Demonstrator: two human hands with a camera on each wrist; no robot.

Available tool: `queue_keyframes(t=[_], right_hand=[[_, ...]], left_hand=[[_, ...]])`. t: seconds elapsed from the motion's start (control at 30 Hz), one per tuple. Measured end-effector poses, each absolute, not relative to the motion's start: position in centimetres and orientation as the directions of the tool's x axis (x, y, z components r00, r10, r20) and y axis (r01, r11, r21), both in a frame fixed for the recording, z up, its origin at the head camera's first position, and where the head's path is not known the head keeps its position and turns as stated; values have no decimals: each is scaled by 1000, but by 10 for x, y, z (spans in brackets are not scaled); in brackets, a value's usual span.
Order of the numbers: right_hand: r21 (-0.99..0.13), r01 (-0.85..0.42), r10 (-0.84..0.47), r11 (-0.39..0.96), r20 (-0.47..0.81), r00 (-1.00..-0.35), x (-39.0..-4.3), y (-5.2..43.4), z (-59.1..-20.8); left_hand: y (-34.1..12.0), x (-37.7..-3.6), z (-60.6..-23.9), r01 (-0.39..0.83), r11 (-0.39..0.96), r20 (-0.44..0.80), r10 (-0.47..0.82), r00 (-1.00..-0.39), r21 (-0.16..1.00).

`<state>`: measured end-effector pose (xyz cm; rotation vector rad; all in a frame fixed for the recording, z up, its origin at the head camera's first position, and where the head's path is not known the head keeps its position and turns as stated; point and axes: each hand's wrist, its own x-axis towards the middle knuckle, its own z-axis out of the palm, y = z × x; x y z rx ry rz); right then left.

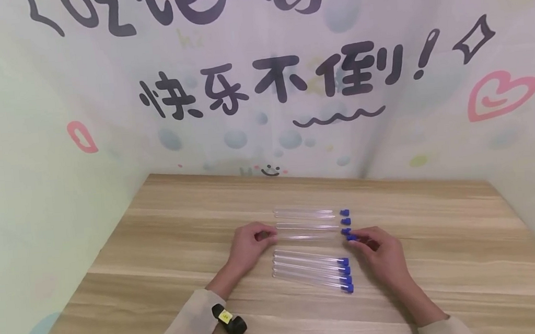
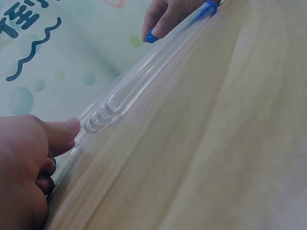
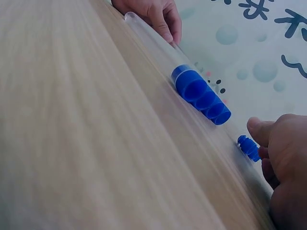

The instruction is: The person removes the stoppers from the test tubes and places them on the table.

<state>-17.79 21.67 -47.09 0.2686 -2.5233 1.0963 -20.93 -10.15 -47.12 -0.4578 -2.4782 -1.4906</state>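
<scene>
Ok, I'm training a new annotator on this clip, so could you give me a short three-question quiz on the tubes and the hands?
1. True or false: the clear plastic test tubes with blue caps lie in two groups on the light wooden table.
2. Which end of the farther group's nearest tube does the left hand touch: A the blue cap, B the rounded closed end?
3. What does the right hand touch?

Key
1. True.
2. B.
3. The blue cap of that same tube.

Both hands low and apart, left hand (image 1: pixel 247 244) and right hand (image 1: pixel 381 250), fingers seemingly curled in pinches.
</scene>
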Motion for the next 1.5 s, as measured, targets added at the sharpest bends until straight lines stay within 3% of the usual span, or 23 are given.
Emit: queue_keyframes(t=[0.27, 0.93, 1.5], right_hand=[[-712, -196, 25, 674, 288, -957, -178, 216, -469], [-670, -254, -14, 697, 342, -940, -181, 212, -471], [-666, -228, -23, 710, 301, -953, -181, 214, -470]], left_hand=[[-97, -212, -471, 351, 450, 306, 172, -936, 821], [-92, -214, -470, 347, 484, 294, 184, -938, 804], [-92, -212, -468, 328, 504, 274, 180, -945, 799]])
